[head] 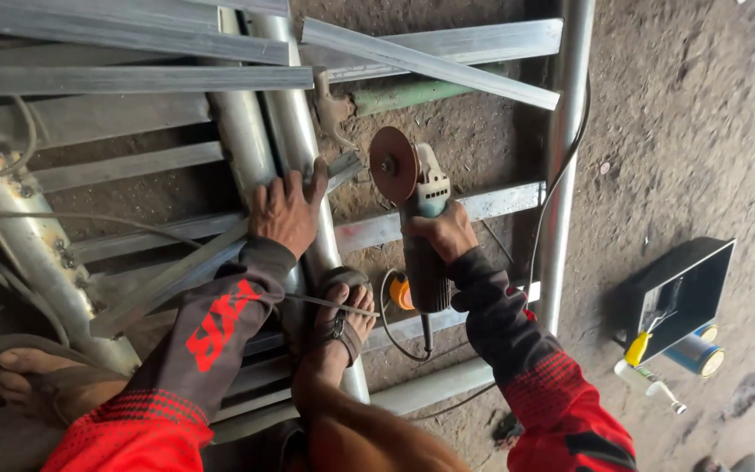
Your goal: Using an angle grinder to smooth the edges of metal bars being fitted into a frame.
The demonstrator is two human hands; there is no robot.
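**Grinder held over a steel frame**

The right hand (444, 232) has its grip wrapped around an angle grinder (417, 218), disc up, above the metal frame (447, 214) on the floor. The left hand (286, 210) presses flat on a galvanized pipe (255, 144), grip wide.

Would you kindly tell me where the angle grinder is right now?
In the head view, the angle grinder sits centre frame in the right hand, its disc just right of the metal pipe that the left hand presses.
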